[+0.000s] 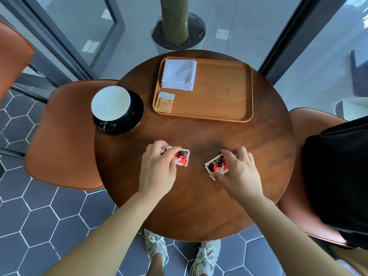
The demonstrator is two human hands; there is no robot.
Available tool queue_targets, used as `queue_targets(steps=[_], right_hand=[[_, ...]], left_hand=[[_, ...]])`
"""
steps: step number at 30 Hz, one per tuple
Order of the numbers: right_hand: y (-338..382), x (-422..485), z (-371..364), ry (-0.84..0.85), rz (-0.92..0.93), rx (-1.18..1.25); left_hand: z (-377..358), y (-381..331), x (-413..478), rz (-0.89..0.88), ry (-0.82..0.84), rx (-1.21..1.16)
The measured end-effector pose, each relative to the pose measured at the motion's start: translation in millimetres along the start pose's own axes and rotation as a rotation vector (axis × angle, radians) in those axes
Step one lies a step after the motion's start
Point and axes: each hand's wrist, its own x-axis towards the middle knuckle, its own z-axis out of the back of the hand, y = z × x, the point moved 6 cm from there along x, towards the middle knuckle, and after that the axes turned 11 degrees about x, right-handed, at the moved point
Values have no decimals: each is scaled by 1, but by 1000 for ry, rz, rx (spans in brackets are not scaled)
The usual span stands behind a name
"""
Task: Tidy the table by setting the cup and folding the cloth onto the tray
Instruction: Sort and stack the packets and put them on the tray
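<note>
A wooden tray (225,92) lies at the back of the round table (199,206). A folded white cloth (178,74) sits in the tray's far left corner, with a tan sachet (165,102) just in front of it. Left of the tray stands a cup (110,102), white inside, on a black saucer (135,114). Near the table's middle, my left hand (157,168) pinches a red and black packet (182,158). My right hand (239,170) pinches a second red packet (216,166). Both packets rest on the tabletop.
Orange chairs stand at the left (63,136) and right (302,176) of the table. A black garment (338,176) lies over the right chair. A potted trunk (176,22) stands behind glass at the back. The floor has grey hexagon tiles.
</note>
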Motion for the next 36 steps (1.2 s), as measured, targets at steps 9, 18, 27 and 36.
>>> queue_targets(steps=[9, 18, 27, 36], right_hand=[[11, 8, 5, 56, 39, 81], [-23, 7, 13, -26, -354, 368], [28, 14, -25, 41, -381, 694], [46, 17, -21, -6, -122, 225]], left_hand=[[-6, -32, 4, -162, 107, -109], [-11, -2, -5, -20, 14, -68], [-3, -4, -5, 59, 74, -132], [-6, 3, -14, 546, 240, -563]])
